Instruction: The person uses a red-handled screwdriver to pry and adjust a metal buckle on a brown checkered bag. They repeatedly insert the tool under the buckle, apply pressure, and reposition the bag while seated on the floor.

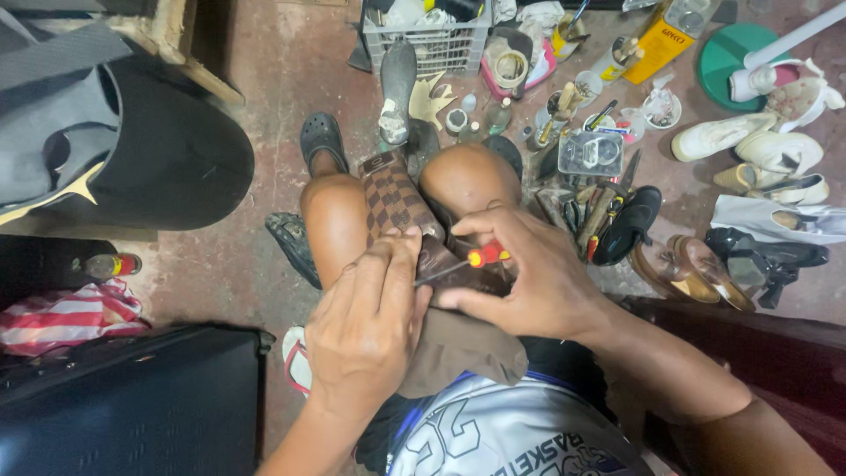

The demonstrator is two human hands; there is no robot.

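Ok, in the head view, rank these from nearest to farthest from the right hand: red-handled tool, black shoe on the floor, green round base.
1. Red-handled tool: held in the right hand, over the lap.
2. Black shoe: on the floor just right of the knee.
3. Green round base: far off, at the top right.

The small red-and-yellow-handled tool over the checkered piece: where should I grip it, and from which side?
Probably by the red-and-yellow handle, from the right, as the right hand does. The thin shaft runs left, its tip hidden under the left hand on the checkered piece.
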